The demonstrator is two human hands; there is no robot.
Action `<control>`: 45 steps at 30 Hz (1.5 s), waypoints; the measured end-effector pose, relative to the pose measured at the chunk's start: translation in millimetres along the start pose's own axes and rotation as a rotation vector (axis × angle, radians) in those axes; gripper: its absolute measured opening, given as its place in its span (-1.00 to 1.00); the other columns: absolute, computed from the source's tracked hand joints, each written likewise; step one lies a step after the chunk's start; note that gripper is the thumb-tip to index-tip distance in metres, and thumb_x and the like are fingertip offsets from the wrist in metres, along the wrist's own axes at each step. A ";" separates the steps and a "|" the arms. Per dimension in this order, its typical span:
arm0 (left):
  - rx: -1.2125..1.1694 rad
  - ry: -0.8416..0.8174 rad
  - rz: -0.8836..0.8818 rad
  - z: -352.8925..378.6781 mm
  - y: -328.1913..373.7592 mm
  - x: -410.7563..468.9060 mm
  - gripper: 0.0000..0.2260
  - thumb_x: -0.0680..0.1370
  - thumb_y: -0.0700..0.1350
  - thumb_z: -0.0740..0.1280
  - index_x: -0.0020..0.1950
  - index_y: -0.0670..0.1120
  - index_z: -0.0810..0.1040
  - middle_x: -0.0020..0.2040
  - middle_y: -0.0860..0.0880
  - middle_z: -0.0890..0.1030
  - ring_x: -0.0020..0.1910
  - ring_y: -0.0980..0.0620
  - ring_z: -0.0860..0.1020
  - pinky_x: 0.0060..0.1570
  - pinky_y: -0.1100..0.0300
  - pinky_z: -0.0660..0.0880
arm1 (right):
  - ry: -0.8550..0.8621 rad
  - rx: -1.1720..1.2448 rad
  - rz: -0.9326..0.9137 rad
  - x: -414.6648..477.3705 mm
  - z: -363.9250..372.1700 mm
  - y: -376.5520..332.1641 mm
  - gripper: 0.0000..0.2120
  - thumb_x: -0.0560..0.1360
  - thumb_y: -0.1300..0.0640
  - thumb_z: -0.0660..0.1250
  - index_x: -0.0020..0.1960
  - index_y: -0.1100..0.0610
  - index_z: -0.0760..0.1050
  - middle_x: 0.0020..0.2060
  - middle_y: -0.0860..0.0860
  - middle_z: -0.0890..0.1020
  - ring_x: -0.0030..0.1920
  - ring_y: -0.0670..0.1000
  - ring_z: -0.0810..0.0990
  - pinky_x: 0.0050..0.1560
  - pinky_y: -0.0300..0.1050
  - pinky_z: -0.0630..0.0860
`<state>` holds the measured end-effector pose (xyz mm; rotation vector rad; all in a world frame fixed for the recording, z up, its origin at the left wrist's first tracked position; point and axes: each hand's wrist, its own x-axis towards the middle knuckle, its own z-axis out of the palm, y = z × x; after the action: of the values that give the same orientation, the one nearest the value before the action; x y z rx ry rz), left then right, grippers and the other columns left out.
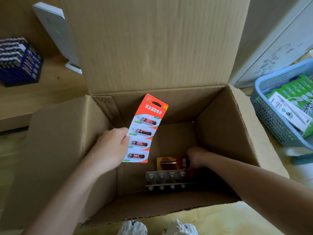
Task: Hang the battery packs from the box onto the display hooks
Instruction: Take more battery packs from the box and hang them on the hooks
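An open cardboard box point(220, 119) fills the middle of the view. My left hand point(112, 145) grips a red-and-white battery pack point(145, 129) by its left edge and holds it upright above the box's left side; several red batteries sit in its blisters. My right hand point(196, 157) reaches to the box floor, its fingers closed on a red-and-yellow battery pack point(171, 162) that lies flat. More packs point(166, 179) stand on edge near the front wall, their backs toward me. No display hooks are in view.
A blue plastic basket point(271, 116) holding green and white packets sits to the right of the box. A dark blue display carton point(18, 61) and a white device point(54, 31) rest on the wooden surface at left. White shoes point(157, 228) show below the box.
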<state>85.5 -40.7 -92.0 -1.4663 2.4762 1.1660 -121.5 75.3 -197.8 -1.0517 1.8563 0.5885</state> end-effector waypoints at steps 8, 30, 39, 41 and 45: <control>-0.207 0.125 -0.040 -6.9 7.5 -4.6 -0.76 0.59 -0.18 0.11 -0.20 -0.26 0.42 -0.29 -0.13 0.58 -0.34 -0.06 0.49 -0.38 0.19 0.29 | 0.303 0.310 -0.222 -38.1 -36.4 -10.5 -0.81 0.41 0.07 0.42 -0.07 0.05 0.43 -0.02 0.07 0.58 -0.06 0.02 0.51 -0.14 -0.15 0.43; -0.726 0.379 -0.193 -405.0 236.9 -254.4 -0.79 0.61 -0.18 0.14 -0.06 -0.27 0.49 -0.11 -0.08 0.65 -0.09 -0.01 0.61 -0.01 -0.03 0.54 | 0.911 0.476 -0.696 -561.5 -345.2 -80.9 -0.92 0.47 0.27 0.34 -0.07 0.14 0.57 -0.28 -0.27 0.47 -0.17 -0.47 0.45 -0.21 -0.63 0.32; -0.784 0.539 -0.134 -550.6 262.6 -326.0 -0.78 0.60 -0.16 0.14 -0.06 0.10 0.52 -0.17 0.24 0.67 -0.12 0.21 0.65 -0.17 0.27 0.59 | 0.972 0.284 -0.985 -693.5 -449.1 -172.1 -0.83 0.48 0.07 0.28 0.00 0.11 0.56 -0.14 -0.14 0.52 -0.13 -0.34 0.47 -0.14 -0.61 0.38; -0.790 0.572 -0.139 -572.4 252.0 -335.4 -0.79 0.60 -0.13 0.15 -0.06 0.11 0.53 -0.16 0.16 0.68 -0.11 0.16 0.65 -0.12 0.20 0.58 | 0.974 0.271 -1.019 -703.4 -459.8 -201.8 -0.87 0.49 0.14 0.31 0.00 0.14 0.56 -0.14 -0.12 0.52 -0.14 -0.33 0.47 -0.15 -0.61 0.38; -0.798 0.581 -0.167 -604.0 218.1 -343.3 -0.83 0.59 -0.08 0.17 -0.03 0.12 0.54 -0.04 0.05 0.66 -0.05 0.09 0.65 -0.05 0.08 0.58 | 0.976 0.289 -1.076 -713.2 -472.3 -264.2 -0.89 0.49 0.15 0.31 -0.03 0.13 0.56 -0.16 -0.13 0.51 -0.17 -0.21 0.52 -0.21 -0.50 0.45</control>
<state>304.8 -99.6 599.9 -2.4421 2.1687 2.0773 51.1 -109.0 661.1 -2.0693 1.6360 -0.9424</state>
